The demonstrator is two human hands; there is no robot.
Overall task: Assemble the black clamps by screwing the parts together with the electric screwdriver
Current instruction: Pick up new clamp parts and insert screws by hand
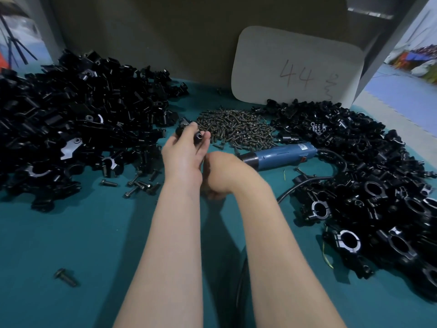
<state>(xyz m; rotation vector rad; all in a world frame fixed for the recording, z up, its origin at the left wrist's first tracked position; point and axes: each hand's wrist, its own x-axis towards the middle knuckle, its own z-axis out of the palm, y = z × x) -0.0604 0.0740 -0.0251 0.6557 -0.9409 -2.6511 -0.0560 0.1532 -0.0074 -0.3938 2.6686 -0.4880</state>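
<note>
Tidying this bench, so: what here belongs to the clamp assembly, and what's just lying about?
Job: clamp part in left hand; screw pile; electric screwdriver; parts heap; clamp heap.
Lying about: card marked 44; lone bolt.

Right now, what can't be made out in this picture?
Head view:
right hand: fingers curl under, out of sight; grip unclear.
electric screwdriver: tip hidden behind that hand.
clamp part: mostly covered by the left hand gripping it.
clamp pile: cut off by the right edge.
card: scribble beside 44 too faint.
</note>
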